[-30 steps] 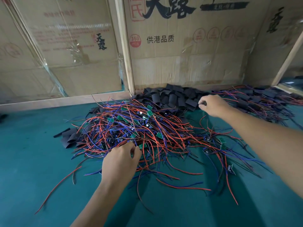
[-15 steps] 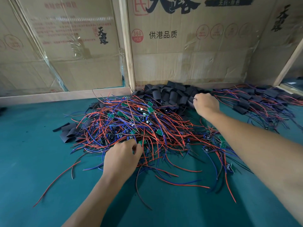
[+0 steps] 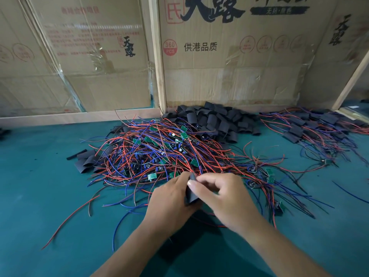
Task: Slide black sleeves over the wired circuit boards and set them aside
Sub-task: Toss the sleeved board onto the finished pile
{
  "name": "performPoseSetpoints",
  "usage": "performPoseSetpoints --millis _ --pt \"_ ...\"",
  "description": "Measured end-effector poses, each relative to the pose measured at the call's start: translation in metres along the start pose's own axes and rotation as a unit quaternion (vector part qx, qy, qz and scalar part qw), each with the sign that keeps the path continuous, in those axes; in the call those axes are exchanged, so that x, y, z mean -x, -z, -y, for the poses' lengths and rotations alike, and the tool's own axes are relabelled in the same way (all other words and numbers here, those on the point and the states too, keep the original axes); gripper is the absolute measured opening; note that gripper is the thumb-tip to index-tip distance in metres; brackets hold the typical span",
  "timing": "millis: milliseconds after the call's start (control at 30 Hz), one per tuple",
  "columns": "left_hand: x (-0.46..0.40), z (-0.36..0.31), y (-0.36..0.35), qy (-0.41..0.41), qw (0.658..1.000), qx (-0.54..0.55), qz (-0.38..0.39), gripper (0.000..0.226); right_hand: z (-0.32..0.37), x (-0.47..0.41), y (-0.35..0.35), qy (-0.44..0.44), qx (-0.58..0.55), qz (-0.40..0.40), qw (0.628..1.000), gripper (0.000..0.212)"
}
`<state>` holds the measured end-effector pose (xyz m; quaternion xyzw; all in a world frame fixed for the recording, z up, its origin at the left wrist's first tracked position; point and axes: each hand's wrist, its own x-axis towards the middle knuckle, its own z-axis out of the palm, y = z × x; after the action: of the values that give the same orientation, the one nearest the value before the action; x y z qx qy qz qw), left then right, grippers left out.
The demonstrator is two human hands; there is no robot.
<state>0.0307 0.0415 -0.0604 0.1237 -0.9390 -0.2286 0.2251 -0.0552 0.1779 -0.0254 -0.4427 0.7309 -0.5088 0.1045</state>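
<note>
Both hands meet at the near edge of a tangled heap of small green circuit boards with red and blue wires [image 3: 159,154]. Between them is one black sleeve [image 3: 191,191]. My right hand [image 3: 223,198] pinches its upper end between thumb and fingers. My left hand [image 3: 171,198] curls against its other side; what the left fingers hold beneath is hidden. A pile of loose black sleeves [image 3: 215,120] lies behind the heap by the cardboard wall. Sleeved boards with trailing wires [image 3: 311,128] lie in a group at the far right.
Green mat [image 3: 40,196] covers the work surface. Cardboard box walls with a wooden post [image 3: 157,56] close off the back. A few flat black sleeves [image 3: 85,158] lie left of the heap. Stray red and blue wires [image 3: 69,218] trail toward the near left.
My right hand has come back from the sleeve pile with a black sleeve and joined my left hand at the heap's near edge. The left hand lifted slightly off the wires.
</note>
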Motion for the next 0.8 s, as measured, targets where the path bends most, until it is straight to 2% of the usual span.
performPoseSetpoints --millis 100,167,267,333,400,467,500,567,633,733,800 --pt "0.0 -0.003 0.001 -0.023 1.0 -0.019 0.008 0.05 -0.008 -0.004 0.008 -0.089 -0.162 0.036 0.982 0.018" --pt "0.001 -0.006 0.001 -0.041 0.999 -0.029 0.022 0.046 -0.015 -0.005 0.006 -0.149 -0.237 0.069 0.958 0.017" --pt "0.002 -0.009 -0.002 -0.04 0.998 -0.037 0.022 0.047 -0.02 -0.006 0.003 -0.227 -0.4 0.107 0.882 0.027" --pt "0.001 -0.008 -0.004 -0.043 0.998 -0.036 0.011 0.059 -0.021 -0.007 0.002 -0.246 -0.444 0.134 0.851 0.037" --pt "-0.002 0.002 0.003 -0.068 0.995 -0.052 0.053 0.079 -0.023 -0.009 -0.001 -0.249 -0.446 0.128 0.85 0.037" --pt "-0.009 0.026 0.019 -0.069 0.993 -0.059 0.081 0.081 -0.026 -0.012 -0.002 -0.235 -0.44 0.083 0.863 0.04" --pt "-0.013 0.041 0.029 -0.042 0.995 -0.061 0.072 0.071 -0.028 -0.014 0.0 -0.216 -0.429 0.051 0.876 0.041" --pt "-0.017 0.066 0.046 0.029 0.998 -0.061 0.007 0.037 -0.031 -0.016 0.003 -0.167 -0.403 -0.006 0.9 0.042" --pt "-0.019 0.082 0.052 0.061 0.994 -0.085 -0.034 0.011 -0.032 -0.016 0.006 -0.143 -0.399 -0.032 0.905 0.044" --pt "-0.02 0.088 0.049 0.078 0.99 -0.121 -0.009 0.009 -0.034 -0.016 0.006 -0.132 -0.375 -0.032 0.917 0.039" --pt "-0.02 0.089 0.048 0.09 0.988 -0.125 -0.003 0.014 -0.034 -0.015 0.005 -0.127 -0.358 -0.031 0.925 0.028"
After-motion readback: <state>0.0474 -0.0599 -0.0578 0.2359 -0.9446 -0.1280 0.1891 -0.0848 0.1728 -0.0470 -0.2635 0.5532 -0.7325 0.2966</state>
